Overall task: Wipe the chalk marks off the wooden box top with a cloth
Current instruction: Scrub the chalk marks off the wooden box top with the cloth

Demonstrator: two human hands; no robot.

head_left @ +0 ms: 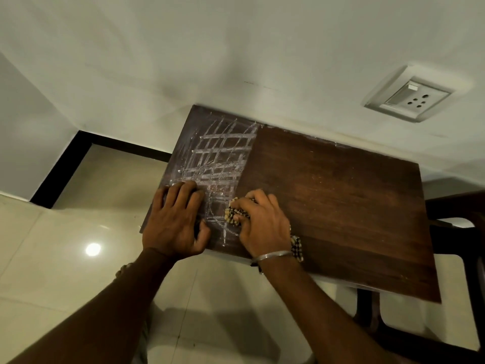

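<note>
- Dark brown wooden box top (328, 200) stood against the white wall (236, 61); right portion looked clean, white chalk grid (220, 153) remained on the left third.
- Right hand (262, 222) was curled around the checkered cloth (235, 212) at the chalk's edge.
- Left hand (175, 219) lay flat, empty, bracing.

You are looking down at a pale tiled floor (65, 258) that is shining glossily, and a round spot of light (93, 249) is reflecting off it near the left. A white wall (210, 48) is filling the far part of the scene, meeting another wall (23, 127) at a corner on the far left. A black skirting band (65, 164) is running along the foot of it, bordering a duller floor patch. On the far right, a white switch-and-socket plate (409, 94) is sitting on the wall. Dark wooden furniture framing (454, 232) is showing at the right edge.
</note>
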